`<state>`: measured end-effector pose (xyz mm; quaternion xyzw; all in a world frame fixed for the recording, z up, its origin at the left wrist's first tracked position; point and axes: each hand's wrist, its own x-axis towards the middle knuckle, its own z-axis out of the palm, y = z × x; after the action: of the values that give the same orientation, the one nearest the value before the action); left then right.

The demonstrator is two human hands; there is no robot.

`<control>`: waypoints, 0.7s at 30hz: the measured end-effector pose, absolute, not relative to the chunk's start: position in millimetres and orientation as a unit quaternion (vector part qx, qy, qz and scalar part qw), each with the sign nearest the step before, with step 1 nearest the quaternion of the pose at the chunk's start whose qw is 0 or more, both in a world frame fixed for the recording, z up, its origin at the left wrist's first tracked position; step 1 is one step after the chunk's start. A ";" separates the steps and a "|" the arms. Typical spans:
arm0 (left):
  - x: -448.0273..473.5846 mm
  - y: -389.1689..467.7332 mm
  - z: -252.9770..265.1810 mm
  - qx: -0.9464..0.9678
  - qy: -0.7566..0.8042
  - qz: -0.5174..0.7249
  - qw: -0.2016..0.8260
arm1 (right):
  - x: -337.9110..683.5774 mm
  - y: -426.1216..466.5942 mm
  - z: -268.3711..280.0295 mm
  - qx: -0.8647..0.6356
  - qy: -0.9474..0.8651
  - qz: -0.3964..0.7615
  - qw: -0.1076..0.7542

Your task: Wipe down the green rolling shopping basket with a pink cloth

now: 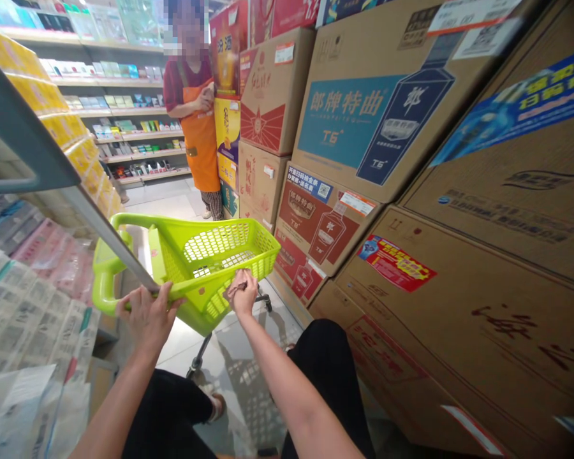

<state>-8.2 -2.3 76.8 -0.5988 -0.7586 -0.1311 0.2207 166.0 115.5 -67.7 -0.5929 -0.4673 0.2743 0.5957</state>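
Note:
A lime-green shopping cart (263, 252) with a perforated basket stands in front of me, and no goods show inside it. My left hand (148, 312) is closed over the near rim of the cart, close to its handle (104, 287) and the foot of a grey metal pole (134, 258). Against the outside of the basket's near wall, my right hand (245, 294) is closed round a crumpled brownish cloth (232, 290). Part of the cloth is hidden by the fingers.
Stacked cardboard cartons (349, 108) line the right side. Wrapped packs (33, 319) and yellow packages (43, 95) are piled at left. Beyond the cart, a person in an orange apron (201, 146) stands beside the boxes, before stocked shelves (124, 105). A pale tiled floor (165, 191) runs between.

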 end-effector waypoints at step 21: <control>-1.1 -1.0 79.8 -0.587 -0.766 -0.102 0.240 | 112.3 87.1 -67.4 -0.593 -0.447 0.311 0.593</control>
<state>-1.1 -1.0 79.8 -0.5871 -0.7664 -0.1023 0.2396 112.3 87.1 -67.4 -0.5927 -0.4471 0.3111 0.5933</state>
